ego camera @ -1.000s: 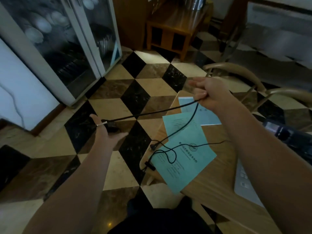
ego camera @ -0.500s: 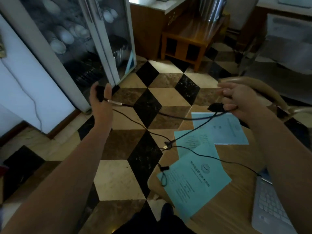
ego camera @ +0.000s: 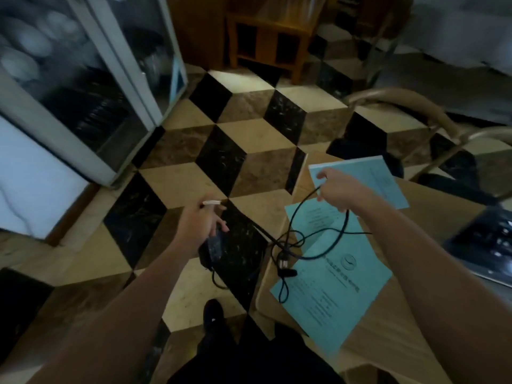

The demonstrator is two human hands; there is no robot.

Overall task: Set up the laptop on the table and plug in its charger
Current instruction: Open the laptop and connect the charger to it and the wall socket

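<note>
we are holding the charger brick [ego camera: 214, 249] in our left hand [ego camera: 198, 227], off the tabletop [ego camera: 432, 239] left edge; our right hand [ego camera: 339, 191] is gripping its cable [ego camera: 302, 202], tangled between them; the laptop [ego camera: 483, 245] is lying far right.

Charger brick [ego camera: 212, 249]: black, block-shaped, held off the table's left edge over the floor, a short loop of cord hanging beneath it. Charger cable [ego camera: 318, 239]: thin, black, raised in an arc at its far end, then falling in loose tangled loops onto the wooden table [ego camera: 432, 223] near its left edge, a small plug end lying among the loops. Laptop [ego camera: 487, 242]: open, dark keyboard showing, at the table's right side, cut off by the frame edge and blurred.
</note>
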